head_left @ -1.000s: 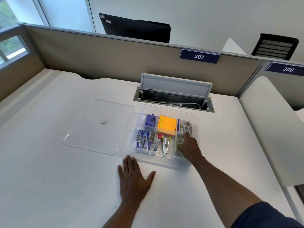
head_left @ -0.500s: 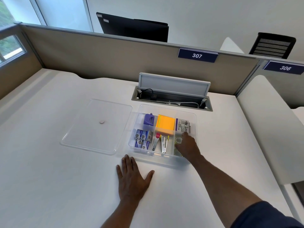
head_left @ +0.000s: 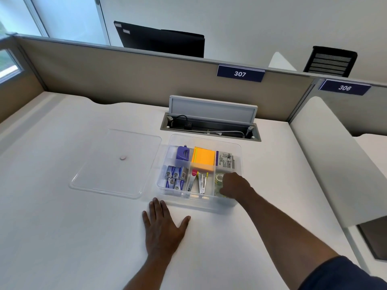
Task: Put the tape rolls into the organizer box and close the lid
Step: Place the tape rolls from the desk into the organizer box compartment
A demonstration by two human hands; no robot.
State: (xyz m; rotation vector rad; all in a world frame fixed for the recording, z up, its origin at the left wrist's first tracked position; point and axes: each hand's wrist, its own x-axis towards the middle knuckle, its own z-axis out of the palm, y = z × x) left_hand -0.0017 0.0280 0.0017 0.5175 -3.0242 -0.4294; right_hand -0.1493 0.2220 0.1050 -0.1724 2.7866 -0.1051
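The clear organizer box [head_left: 209, 204] stands open on the white desk, divided into compartments. Clear tape rolls [head_left: 218, 178] lie in its front right compartment. My right hand [head_left: 235, 186] reaches into that compartment, fingers curled down over the rolls; whether it grips one is hidden. The clear lid [head_left: 113, 164] lies flat on the desk to the left of the box, a small pink dot at its middle. My left hand [head_left: 163, 229] rests flat on the desk just in front of the box, fingers spread, holding nothing.
Other compartments hold a purple sharpener [head_left: 182, 153], orange sticky notes [head_left: 203, 157], staple boxes [head_left: 176, 176], staplers [head_left: 199, 182] and a labelled packet [head_left: 225, 161]. An open cable hatch [head_left: 211, 124] sits behind the box. Partition panels stand at the back and right.
My right hand has drawn slightly back toward the front of the compartment, fingers curling over the tape rolls. The left hand stays flat on the desk.
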